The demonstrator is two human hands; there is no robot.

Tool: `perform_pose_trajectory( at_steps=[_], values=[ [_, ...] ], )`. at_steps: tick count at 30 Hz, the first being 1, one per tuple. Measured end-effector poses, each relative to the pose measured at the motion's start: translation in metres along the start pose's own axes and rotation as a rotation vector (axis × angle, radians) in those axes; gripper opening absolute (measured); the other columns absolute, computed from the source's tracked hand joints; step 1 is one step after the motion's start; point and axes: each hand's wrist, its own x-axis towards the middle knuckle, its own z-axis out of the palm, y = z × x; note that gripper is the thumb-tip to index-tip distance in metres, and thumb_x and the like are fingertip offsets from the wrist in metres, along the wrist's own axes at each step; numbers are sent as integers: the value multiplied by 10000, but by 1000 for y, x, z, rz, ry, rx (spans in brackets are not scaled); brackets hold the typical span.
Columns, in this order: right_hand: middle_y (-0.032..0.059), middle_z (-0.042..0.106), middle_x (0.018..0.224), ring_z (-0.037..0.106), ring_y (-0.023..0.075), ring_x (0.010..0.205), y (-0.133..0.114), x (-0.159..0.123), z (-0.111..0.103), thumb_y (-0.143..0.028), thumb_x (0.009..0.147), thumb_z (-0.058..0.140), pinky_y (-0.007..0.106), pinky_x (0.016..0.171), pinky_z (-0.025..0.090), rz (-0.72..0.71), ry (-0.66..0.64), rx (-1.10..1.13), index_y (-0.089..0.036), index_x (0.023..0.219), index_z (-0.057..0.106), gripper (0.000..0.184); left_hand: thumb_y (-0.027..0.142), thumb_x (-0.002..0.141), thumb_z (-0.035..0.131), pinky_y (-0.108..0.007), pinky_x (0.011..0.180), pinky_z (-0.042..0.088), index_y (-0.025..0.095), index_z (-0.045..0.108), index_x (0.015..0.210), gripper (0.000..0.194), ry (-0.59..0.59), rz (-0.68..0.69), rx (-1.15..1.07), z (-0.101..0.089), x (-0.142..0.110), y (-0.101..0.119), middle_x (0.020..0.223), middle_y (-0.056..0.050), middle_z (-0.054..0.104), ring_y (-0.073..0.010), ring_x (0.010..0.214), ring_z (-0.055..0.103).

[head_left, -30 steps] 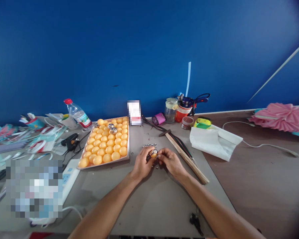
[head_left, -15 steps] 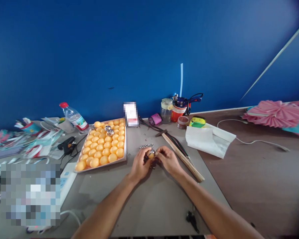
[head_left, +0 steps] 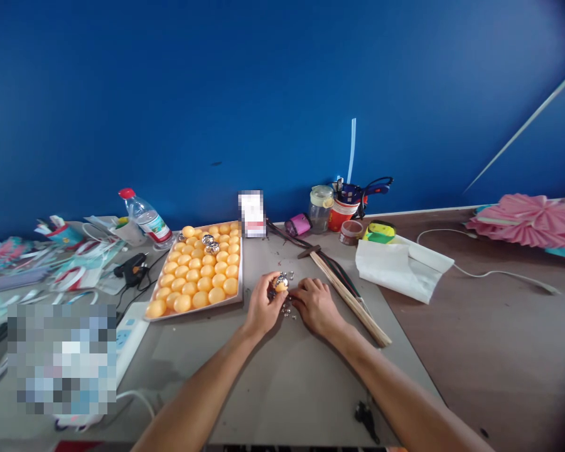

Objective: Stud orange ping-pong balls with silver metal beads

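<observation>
My left hand [head_left: 262,309] is closed around an orange ping-pong ball [head_left: 281,288] whose top is partly covered with shiny silver pieces. Just to its right, my right hand [head_left: 316,306] reaches down to the table, fingertips bent together. Whatever lies between those fingertips is too small to make out. Small silver pieces [head_left: 288,310] are scattered on the grey mat under and between both hands. To the left, a shallow box [head_left: 241,276] holds rows of orange ping-pong balls [head_left: 193,275]. On top of them rest a few silver-covered balls [head_left: 211,246].
Right of my hands lies a hammer [head_left: 348,295] with a wooden handle. Behind it stand a glass jar [head_left: 321,210], a red cup [head_left: 343,215] with tools and a small tub [head_left: 351,232]. White paper [head_left: 395,267] lies right; a bottle [head_left: 148,220] and glue gun [head_left: 132,270] left.
My right hand has left the ball and lowered to the loose silver pieces on the table. My left hand keeps the ball, tilted a little upward. The view has shifted slightly.
</observation>
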Motion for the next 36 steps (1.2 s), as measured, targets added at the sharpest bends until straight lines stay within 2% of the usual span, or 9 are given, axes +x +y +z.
perform_pose_trajectory(
  at_steps=[3,7,10,13,22,30,36],
  values=[
    [46,576,884,452,195,873,-1,0,-2,-269,852,546,309,740,297,-11,-4,52,-274,948,686,170,230,806,548,-321,853,478,179,513,1132,332,-3,7,9,-1,0,2,1078,-81,598,-181,954,586],
    [42,583,898,453,192,868,-3,0,-2,-263,835,567,308,747,296,-40,3,98,-260,1013,653,197,221,812,542,-330,854,484,177,508,1139,332,-6,11,16,-2,1,3,1087,-85,602,-183,962,589],
    [46,591,891,461,183,868,-6,-1,-2,-237,837,557,304,765,301,-77,-27,92,-227,901,669,130,210,805,545,-339,865,483,173,507,1138,337,-7,6,23,-2,1,3,1094,-90,602,-188,971,591],
    [48,603,848,483,175,842,-6,0,-1,-223,851,530,295,765,311,-77,-24,104,-197,801,662,144,212,804,546,-339,862,484,172,509,1132,333,-8,4,22,-1,1,2,1088,-93,603,-189,966,594],
    [60,627,798,532,180,787,9,6,4,-161,861,450,285,731,360,27,162,308,-168,786,625,190,257,804,573,-326,872,473,174,517,1129,340,-9,-21,-14,-1,0,-2,1087,-83,605,-183,967,590],
    [55,620,882,516,194,880,-4,-3,-5,-219,782,576,311,799,327,-67,-53,168,-209,896,675,151,247,805,561,-338,893,478,181,513,1138,343,3,-43,-54,-1,1,1,1106,-86,601,-190,994,593],
    [43,629,870,535,183,885,0,-3,-9,-87,722,490,307,830,308,-81,-95,173,-206,871,671,263,259,802,572,-339,896,480,178,512,1139,351,18,-53,-78,-1,1,-3,1116,-90,599,-190,997,594]
  ],
)
